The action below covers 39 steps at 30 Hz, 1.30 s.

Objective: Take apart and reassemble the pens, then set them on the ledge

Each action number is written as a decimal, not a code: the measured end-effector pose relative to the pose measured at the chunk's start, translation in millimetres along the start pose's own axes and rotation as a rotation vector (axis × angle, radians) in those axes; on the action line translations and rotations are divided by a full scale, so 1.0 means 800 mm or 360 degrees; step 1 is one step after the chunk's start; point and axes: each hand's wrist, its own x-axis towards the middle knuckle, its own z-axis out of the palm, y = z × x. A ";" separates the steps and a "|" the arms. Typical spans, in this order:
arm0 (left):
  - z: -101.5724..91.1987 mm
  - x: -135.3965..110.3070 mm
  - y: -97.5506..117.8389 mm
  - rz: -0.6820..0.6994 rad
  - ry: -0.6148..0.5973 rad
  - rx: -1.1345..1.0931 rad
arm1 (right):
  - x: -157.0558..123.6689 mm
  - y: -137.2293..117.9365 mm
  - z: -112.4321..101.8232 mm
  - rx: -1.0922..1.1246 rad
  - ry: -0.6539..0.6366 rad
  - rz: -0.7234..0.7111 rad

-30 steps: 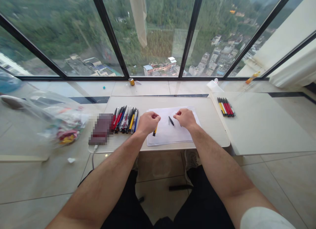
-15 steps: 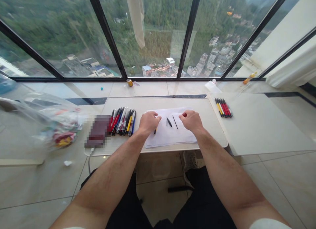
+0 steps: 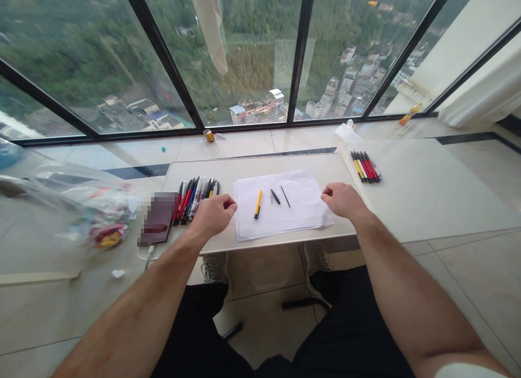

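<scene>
On a stack of white paper (image 3: pixel 293 220) lie the parts of a pen: a yellow barrel with a black end (image 3: pixel 258 204), a black cone-like piece (image 3: pixel 275 196), a thin grey piece beside it, perhaps a spring, and a slim black refill (image 3: pixel 285 196). My left hand (image 3: pixel 214 215) is at the paper's left edge, fingers curled, with nothing visible in them. At the right edge hovers my right hand (image 3: pixel 344 200), its fingers also curled and seemingly holding nothing. Whether either touches the paper I cannot tell. Many pens (image 3: pixel 188 201) lie in a row behind my left hand.
A dark phone (image 3: pixel 163 234) with a white cable lies on the table's left. Several yellow, red and dark pens (image 3: pixel 366 167) rest on the right-hand board (image 3: pixel 427 199). A clear plastic bag (image 3: pixel 108 220) stands at left; a can (image 3: pixel 209 136) sits by the window.
Both hands have moved apart, away from the pen parts toward the paper's sides. The yellow barrel, formerly mostly hidden under my left hand, now lies in full view.
</scene>
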 end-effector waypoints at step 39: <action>-0.014 0.005 0.007 -0.0109 0.0058 0.0014 | 0.028 -0.012 -0.002 -0.0004 0.0181 0.0020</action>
